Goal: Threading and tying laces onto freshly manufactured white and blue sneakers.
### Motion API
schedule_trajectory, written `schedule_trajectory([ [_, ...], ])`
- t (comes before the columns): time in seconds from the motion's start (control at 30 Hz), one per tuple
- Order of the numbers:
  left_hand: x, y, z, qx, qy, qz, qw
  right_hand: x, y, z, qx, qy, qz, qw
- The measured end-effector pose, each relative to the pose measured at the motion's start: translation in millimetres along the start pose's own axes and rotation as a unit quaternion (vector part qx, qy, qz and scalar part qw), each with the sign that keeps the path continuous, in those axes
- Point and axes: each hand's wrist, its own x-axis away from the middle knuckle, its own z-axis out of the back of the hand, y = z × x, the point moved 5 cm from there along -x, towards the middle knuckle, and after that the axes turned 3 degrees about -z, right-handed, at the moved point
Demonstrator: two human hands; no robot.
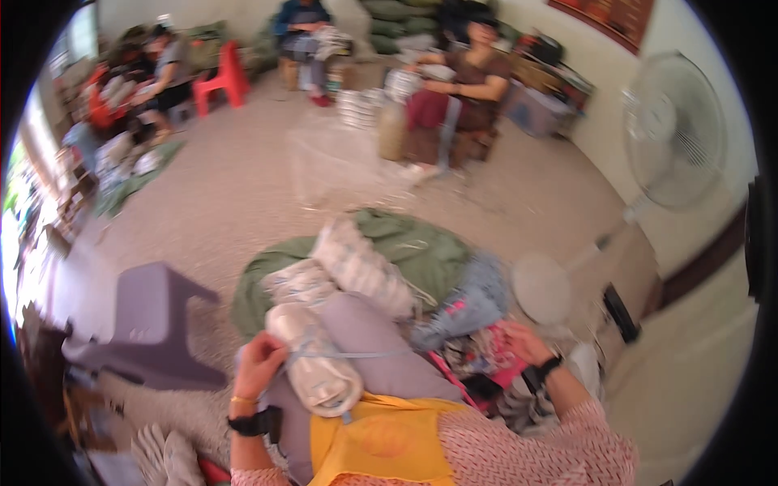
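A rolled bundle of whitish knitted fabric (312, 356), possibly gloves, lies across my lap beside my left thigh. A thin pale blue strip (356, 355) runs across it and stretches to the right. My left hand (261, 356) is closed in a pinch on the strip's left end, at the bundle's edge. My right hand (527, 344) hovers over a pink container (450, 377) of mixed scraps; its fingers are bent but blurred, and whether they hold anything is unclear. A yellow cloth (389, 437) covers my lap below the bundle.
More whitish bundles (361, 267) lie ahead on a green cloth (429, 243), with blue-grey fabric (474, 296) beside them. A grey plastic stool (154, 324) stands left. A standing fan (673, 130) rises at right. Several people sit working farther back, near a red chair (223, 79).
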Motion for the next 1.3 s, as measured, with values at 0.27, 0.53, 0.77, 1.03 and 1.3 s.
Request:
schedule_trajectory([
  [0.27,-0.8,3.5,3.8,0.02,0.002,0.026,0.999,65.4,-24.3,140.4,-0.035,0.213,0.143,0.966],
  [0.53,-7.0,2.6,-2.2,0.024,-0.018,0.013,0.999,256.9,-87.9,290.7,-0.095,0.53,0.326,0.777],
  [0.77,2.4,-2.5,5.8,0.0,0.001,0.004,1.0,77.2,-142.8,92.0,0.05,0.427,0.265,0.863],
  [1.03,6.8,2.6,7.8,-0.042,0.017,-0.001,0.999,126.7,-186.9,131.0,0.061,0.491,0.317,0.81],
  [1.3,10.9,29.4,-3.2,-0.061,0.015,-0.012,0.998,380.5,-41.3,315.6,0.043,0.91,0.122,0.393],
])
